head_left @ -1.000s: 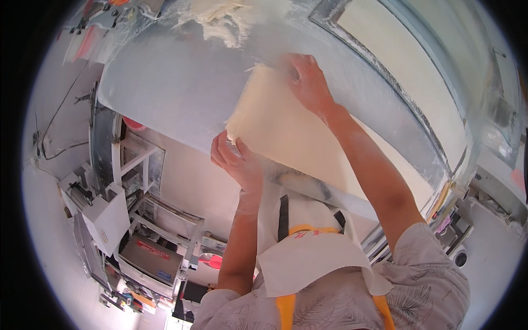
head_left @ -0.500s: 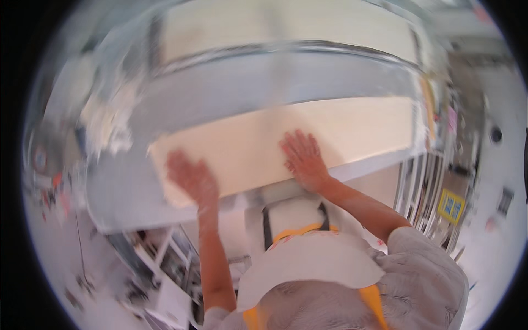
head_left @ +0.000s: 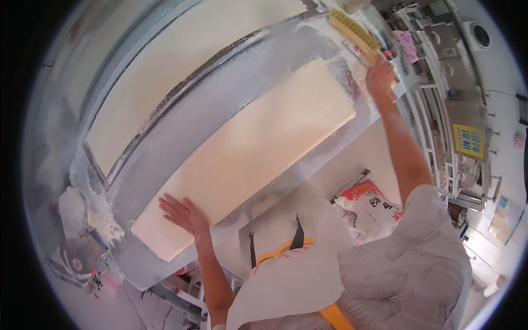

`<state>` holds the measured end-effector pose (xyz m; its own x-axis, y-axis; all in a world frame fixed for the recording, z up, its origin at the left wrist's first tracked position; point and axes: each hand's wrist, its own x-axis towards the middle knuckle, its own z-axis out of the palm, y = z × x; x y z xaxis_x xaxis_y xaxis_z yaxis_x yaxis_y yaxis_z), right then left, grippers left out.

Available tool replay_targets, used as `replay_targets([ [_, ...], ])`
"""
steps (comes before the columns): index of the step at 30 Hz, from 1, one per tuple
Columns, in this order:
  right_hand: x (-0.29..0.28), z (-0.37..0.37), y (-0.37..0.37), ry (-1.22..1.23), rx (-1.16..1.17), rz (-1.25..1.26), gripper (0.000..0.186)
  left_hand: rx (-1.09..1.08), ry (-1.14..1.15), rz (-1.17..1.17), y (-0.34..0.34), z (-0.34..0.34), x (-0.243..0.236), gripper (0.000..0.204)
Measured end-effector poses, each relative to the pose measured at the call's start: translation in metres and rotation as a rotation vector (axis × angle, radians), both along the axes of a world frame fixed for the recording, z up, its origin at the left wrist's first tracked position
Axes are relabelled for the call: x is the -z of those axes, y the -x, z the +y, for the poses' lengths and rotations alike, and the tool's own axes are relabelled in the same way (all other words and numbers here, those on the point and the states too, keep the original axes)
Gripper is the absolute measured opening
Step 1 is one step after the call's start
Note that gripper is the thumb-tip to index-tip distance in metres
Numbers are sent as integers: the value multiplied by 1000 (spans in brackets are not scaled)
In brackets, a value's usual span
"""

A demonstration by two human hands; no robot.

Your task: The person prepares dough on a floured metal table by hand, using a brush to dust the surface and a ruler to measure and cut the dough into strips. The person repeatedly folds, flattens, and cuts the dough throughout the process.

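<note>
Near the left end of a long, pale dough sheet [head_left: 258, 143], the left hand [head_left: 186, 215] lies palm down with its fingers straight and spread wide, grasping nothing. Well apart from it, beyond the sheet's right end, the right hand [head_left: 380, 80] is closed around the handle of a wooden brush [head_left: 355, 36], whose yellowish bristles face away from the dough; whether the brush touches anything beneath it is hard to tell. The dough sheet lies flat along the near edge of a grey bench [head_left: 170, 148]. Farther back, on the bench's far side, is a broad cream panel [head_left: 187, 63] within a dark, flour-dusted frame. White flour [head_left: 104, 217] is heaped at the left end. Below the near edge, beside the white apron [head_left: 297, 286], sits a red-and-white printed bag [head_left: 371, 212]. Past the brush, a pink cloth [head_left: 407, 45] hangs by the shelving, with a yellow-and-blue sign [head_left: 468, 141] farther off.
</note>
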<state>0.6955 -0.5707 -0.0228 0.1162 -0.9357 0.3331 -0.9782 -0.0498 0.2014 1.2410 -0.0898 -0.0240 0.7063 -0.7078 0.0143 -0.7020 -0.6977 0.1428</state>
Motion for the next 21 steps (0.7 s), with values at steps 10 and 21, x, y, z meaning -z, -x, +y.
replay_targets([
  [10, -13, -4, 20, -191, -147, -270, 36, 13, -34, -147, -8, 14, 20, 71],
  [21, -70, 388, -245, -1119, -14, -1348, 34, -118, 335, 80, -99, 139, -12, 64],
])
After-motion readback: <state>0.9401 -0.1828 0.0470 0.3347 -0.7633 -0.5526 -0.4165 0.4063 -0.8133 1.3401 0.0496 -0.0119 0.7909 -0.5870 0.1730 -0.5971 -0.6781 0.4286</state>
